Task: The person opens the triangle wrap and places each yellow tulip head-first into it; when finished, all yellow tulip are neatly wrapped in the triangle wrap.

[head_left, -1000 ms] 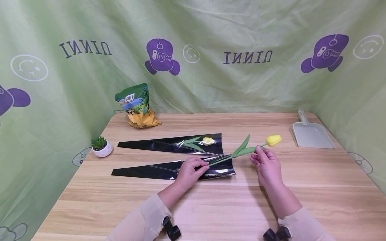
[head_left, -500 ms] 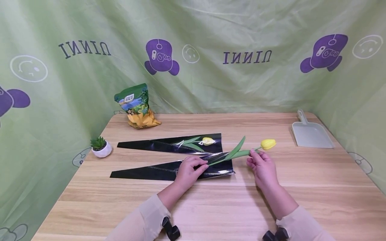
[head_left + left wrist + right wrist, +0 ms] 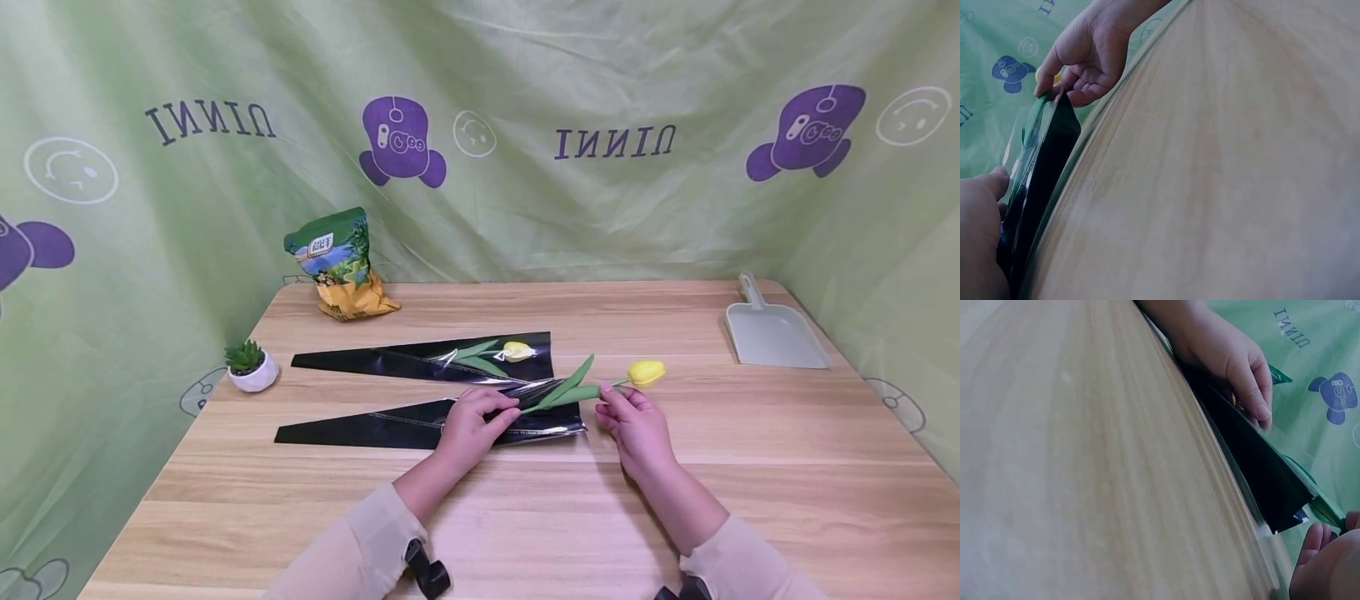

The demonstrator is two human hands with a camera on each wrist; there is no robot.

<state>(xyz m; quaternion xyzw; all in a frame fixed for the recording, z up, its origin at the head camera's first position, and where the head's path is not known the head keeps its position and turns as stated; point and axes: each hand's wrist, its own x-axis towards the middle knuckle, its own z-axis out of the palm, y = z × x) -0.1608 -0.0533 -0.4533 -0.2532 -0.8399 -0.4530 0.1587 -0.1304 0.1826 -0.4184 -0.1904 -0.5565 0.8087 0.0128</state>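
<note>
A yellow tulip with green leaves lies slanted over the mouth of the nearer black flower sleeve. My right hand pinches its stem just below the bloom. Over the sleeve's wide end, my left hand pinches the clear front film where the stem runs in; the stem's lower end is hidden by the hand. In the left wrist view the sleeve stands tilted at its mouth between both hands. Behind it, a second black sleeve lies flat with another yellow tulip inside.
On the left stands a small succulent in a white pot. A green and orange snack bag stands at the back left, and a grey dustpan lies at the back right. All are on the wooden table.
My right hand has moved left and slightly nearer, carrying the tulip further over the sleeve toward my left hand. The left hand stays nearly in place.
</note>
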